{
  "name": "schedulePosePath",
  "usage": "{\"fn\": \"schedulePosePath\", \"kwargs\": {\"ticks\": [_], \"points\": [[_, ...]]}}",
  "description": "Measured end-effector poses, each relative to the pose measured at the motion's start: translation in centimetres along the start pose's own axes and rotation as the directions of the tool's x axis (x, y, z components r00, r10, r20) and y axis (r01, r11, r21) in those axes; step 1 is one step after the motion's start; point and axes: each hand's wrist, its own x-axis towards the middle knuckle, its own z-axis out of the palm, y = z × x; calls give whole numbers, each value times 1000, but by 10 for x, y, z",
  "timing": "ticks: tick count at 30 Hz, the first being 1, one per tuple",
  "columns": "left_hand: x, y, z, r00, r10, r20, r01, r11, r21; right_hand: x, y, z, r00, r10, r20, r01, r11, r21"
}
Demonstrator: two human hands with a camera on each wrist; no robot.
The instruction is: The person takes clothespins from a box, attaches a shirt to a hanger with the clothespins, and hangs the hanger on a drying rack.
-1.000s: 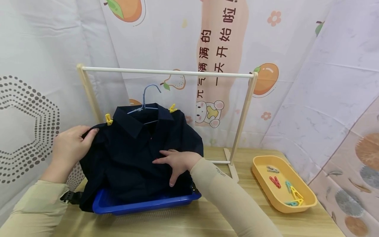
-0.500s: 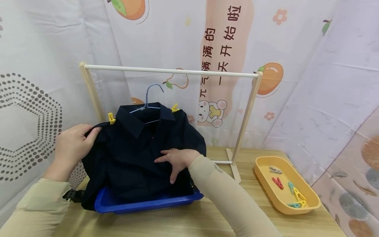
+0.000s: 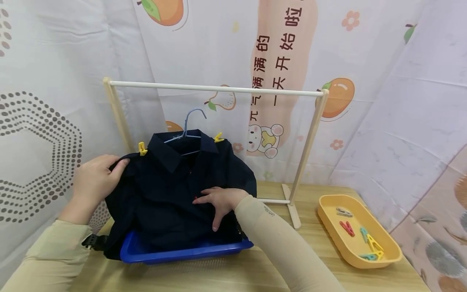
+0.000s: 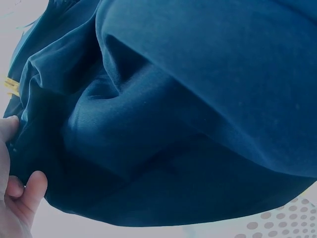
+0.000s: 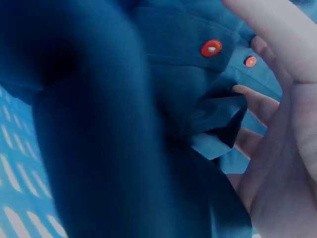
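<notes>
A dark navy shirt (image 3: 171, 211) hangs on a blue wire hanger (image 3: 186, 123), its lower part gathered in a blue basket (image 3: 189, 253). Yellow clothespins (image 3: 142, 149) sit on both shoulders, beside the collar. My left hand (image 3: 95, 178) pinches the shirt at the shoulder on the left, thumb in front. Over the shirt's front lies my right hand (image 3: 222, 201), fingers spread and thumb apart. In the right wrist view its fingertips touch a fold of cloth beside red buttons (image 5: 211, 48). The hanger's hook stands below the rack's top rod, apart from it.
A wooden rack with a white rod (image 3: 219, 89) stands behind the shirt. To the right, a yellow tray (image 3: 328, 223) holds several clothespins in red, teal, yellow and grey. Printed curtains (image 3: 365, 61) close off the back and sides of the wooden table (image 3: 262, 267).
The head view has shifted slightly, moving everything a little to the right. The hanger hook and collar have sunk slightly relative to the rod. Both hands keep their places on the shirt.
</notes>
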Motion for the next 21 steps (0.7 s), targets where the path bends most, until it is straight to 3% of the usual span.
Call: {"fn": "schedulePosePath", "kwargs": {"ticks": [11,21], "points": [[-2,0,5,999,-1,48,2,1000,-16,0,1,12,998,55,44,-53,997,-48],[-3,1,8,998,5,69,-7,1000,26,4,-4,26,991,117,60,-111,988,-104]]}}
